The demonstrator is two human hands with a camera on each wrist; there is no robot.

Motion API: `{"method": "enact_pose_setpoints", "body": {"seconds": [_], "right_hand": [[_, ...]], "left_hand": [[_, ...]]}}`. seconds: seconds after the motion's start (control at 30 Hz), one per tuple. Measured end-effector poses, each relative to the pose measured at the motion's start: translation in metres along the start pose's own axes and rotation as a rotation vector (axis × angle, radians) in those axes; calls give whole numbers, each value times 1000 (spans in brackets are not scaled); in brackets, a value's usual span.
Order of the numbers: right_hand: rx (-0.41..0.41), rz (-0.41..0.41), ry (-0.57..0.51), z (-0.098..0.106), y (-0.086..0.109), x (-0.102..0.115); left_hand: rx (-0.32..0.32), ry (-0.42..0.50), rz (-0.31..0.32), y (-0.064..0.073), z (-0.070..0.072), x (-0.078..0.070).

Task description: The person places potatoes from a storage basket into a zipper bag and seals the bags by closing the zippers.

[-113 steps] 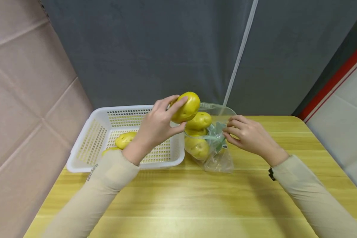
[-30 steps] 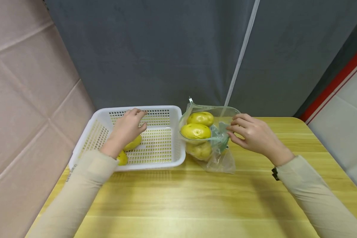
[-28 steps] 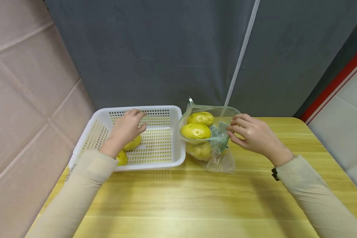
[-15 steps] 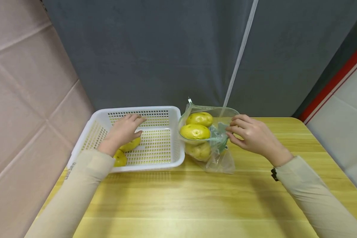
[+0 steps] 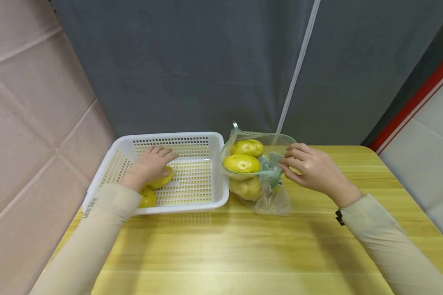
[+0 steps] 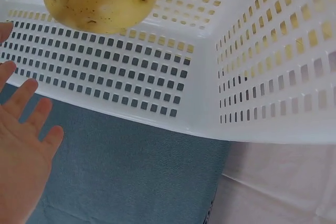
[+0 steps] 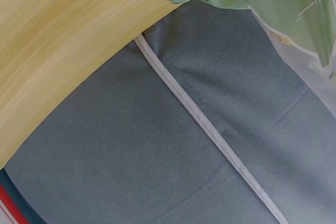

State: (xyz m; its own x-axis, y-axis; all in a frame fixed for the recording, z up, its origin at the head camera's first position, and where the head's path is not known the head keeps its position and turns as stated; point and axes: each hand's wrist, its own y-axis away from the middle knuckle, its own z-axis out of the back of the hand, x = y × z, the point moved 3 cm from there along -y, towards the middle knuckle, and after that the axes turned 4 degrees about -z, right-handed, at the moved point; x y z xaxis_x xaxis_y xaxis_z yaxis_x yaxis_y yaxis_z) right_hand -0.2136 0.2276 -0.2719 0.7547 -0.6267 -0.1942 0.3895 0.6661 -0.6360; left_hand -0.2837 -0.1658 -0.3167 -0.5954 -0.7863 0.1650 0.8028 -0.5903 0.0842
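Note:
My left hand [image 5: 147, 167] is inside the white plastic basket [image 5: 217, 172], fingers spread, above two yellow potatoes [image 5: 161, 180]. In the left wrist view the hand [image 6: 23, 145] appears with fingers extended near the potatoes [image 6: 92, 3]; whether the thumb touches one cannot be told. My right hand [image 5: 310, 169] pinches the right edge of a clear zip bag [image 5: 275, 204] between thumb and fingers. Several potatoes [image 5: 242, 164] sit inside the bag, whose mouth gapes upward. Only a green leaf-printed part of the bag [image 7: 283, 3] shows in the right wrist view, without the hand.
The basket and bag stand side by side on a wooden table [image 5: 221, 254]. A dark grey curtain [image 5: 192, 69] with a pale strip hangs behind. A pinkish cloth wall [image 5: 33, 135] rises on the left, with a red-edged white panel [image 5: 428, 135] on the right.
Earlier my left hand held a potato over the bag; that hand is now empty in the basket, and lately sinks toward the potatoes. The right hand keeps its place at the bag's edge.

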Motion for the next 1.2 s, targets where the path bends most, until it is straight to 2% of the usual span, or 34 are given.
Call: {"method": "enact_pose_setpoints", "body": {"seconds": [0.13, 0.33, 0.43, 0.8, 1.2], "right_hand": [[-2, -2, -1, 0, 1, 0], [-4, 4, -5, -1, 1, 1], [-9, 5, -4, -1, 2, 1], [-14, 10, -10, -1, 1, 1], [-5, 4, -10, -1, 1, -1]], "left_hand": [[43, -27, -7, -3, -5, -1], [166, -70, -23, -3, -14, -1], [196, -68, -18, -2, -17, -1], [224, -23, -1, 2, -25, 0], [311, -11, -31, 1, -30, 0]]}}
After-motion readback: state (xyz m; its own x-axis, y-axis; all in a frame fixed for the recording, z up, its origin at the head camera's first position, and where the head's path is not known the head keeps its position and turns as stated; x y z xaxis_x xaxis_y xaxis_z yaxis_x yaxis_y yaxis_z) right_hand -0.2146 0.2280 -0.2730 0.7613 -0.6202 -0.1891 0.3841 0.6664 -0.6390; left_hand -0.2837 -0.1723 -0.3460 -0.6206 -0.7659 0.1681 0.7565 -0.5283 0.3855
